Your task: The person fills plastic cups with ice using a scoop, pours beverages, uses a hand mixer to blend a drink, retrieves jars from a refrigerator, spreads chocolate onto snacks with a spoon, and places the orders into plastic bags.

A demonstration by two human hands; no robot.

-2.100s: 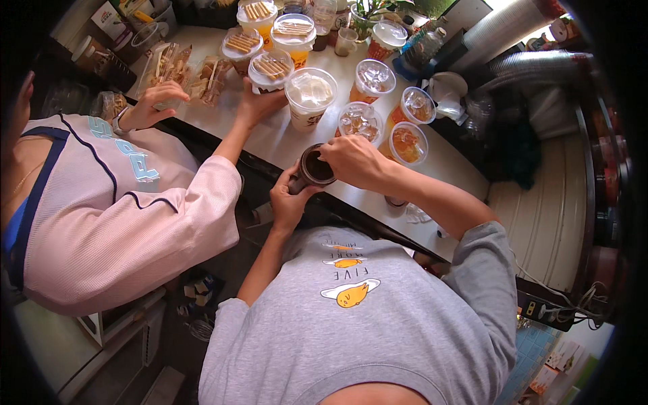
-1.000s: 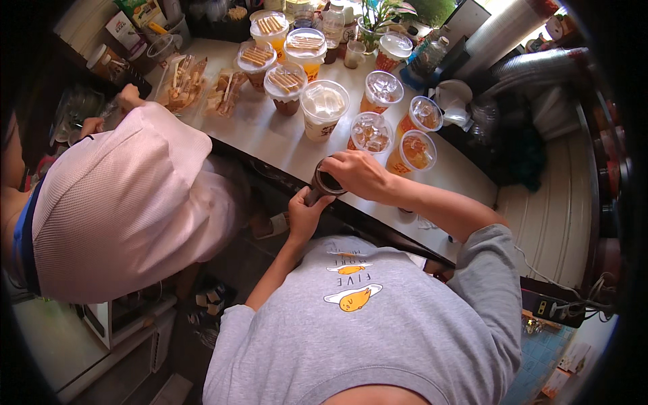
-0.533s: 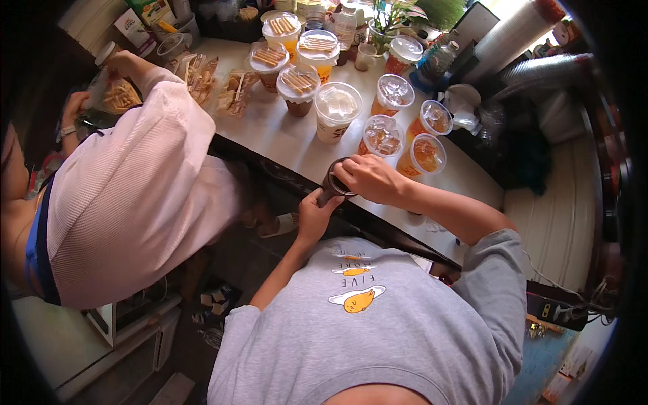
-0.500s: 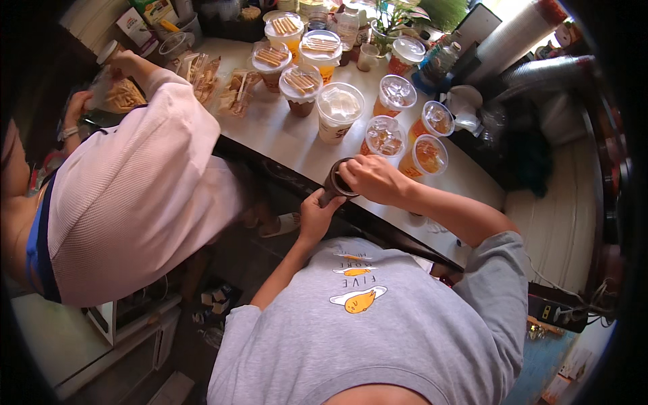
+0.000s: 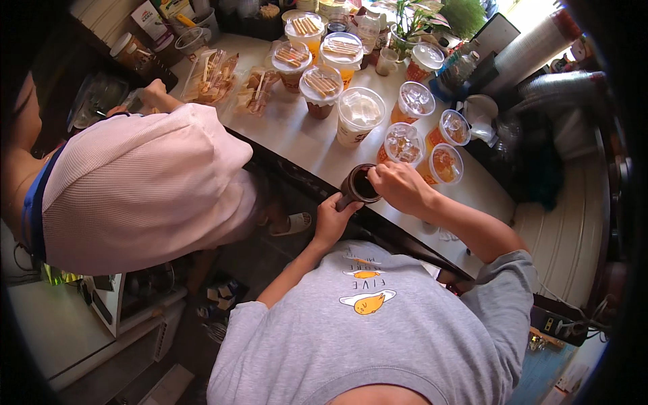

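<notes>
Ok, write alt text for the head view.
Left hand holds a dark cup, right hand at its rim. Iced drinks and cups topped with biscuit-like sticks stand beyond; a co-worker in pink is at left.

Four stick-topped cups (image 5: 321, 84), four iced orange drinks (image 5: 444, 164), two snack packs (image 5: 256, 90), one dark mug (image 5: 358, 185)

The right grip (image 5: 403, 187) partly hides the dark cup (image 5: 360, 185).

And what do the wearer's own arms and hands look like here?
The left hand and right hand are ungloved, with no wristwear visible. Plain heather-grey short sleeves leave both forearms uncovered.
</notes>
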